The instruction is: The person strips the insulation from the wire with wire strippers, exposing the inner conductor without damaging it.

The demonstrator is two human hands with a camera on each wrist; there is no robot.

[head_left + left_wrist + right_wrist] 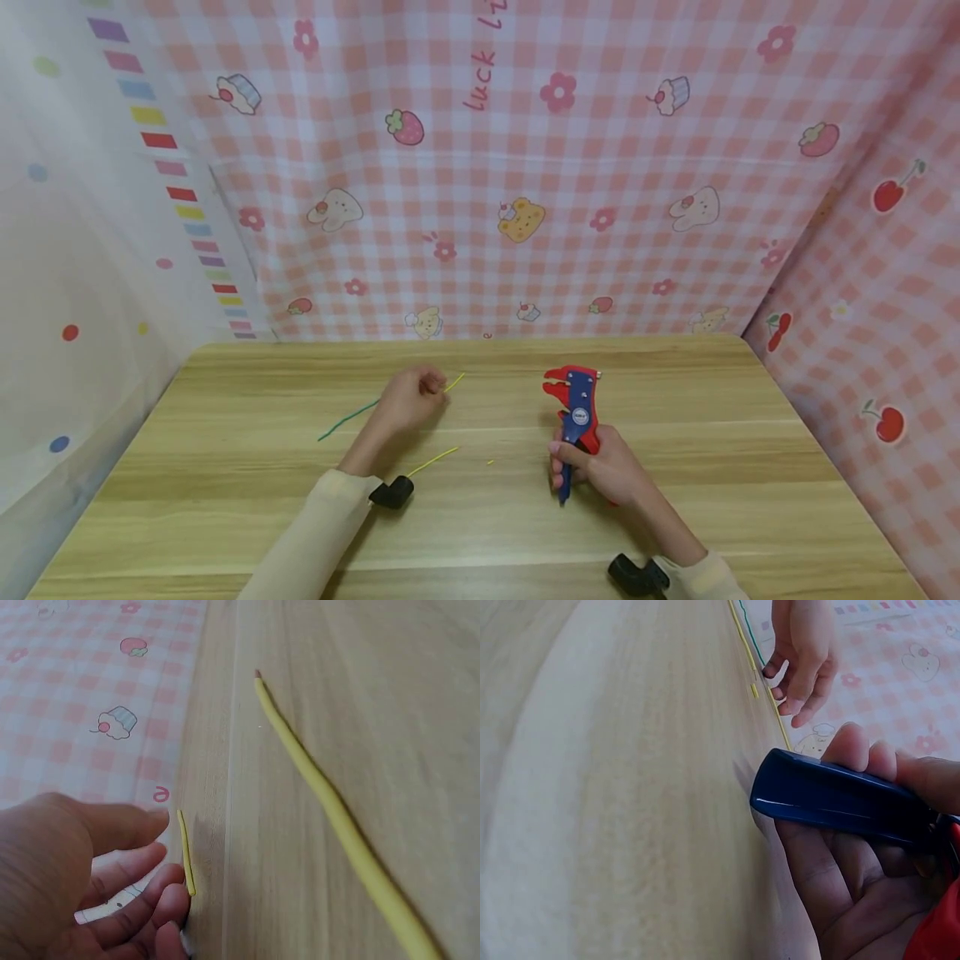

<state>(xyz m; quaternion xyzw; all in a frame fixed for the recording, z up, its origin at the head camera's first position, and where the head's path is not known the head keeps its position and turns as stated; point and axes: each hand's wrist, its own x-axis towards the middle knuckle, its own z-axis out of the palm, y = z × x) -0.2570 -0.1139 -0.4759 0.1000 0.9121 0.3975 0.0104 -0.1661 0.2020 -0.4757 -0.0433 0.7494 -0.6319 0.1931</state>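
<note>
My right hand (611, 467) grips the blue handle (840, 796) of a red and blue wire stripper (581, 408), its red nose pointing away over the table. My left hand (411, 400) is over the far left part of the table. In the left wrist view its thumb stands apart from the loosely bent fingers, with nothing between them. Just past those fingertips is a yellow wire (455, 382); contact cannot be told. A green wire (348, 420) runs out on the hand's other side. Nearer lies another yellow wire (433, 461), its tip (257, 673) bare and copper-coloured.
A short yellow scrap (491, 462) lies on the wooden table (510, 525) between the hands. Pink checked cloth (480, 275) hangs behind the table's far edge, and more cloth hangs at both sides. Black camera mounts (392, 493) sit at both wrists.
</note>
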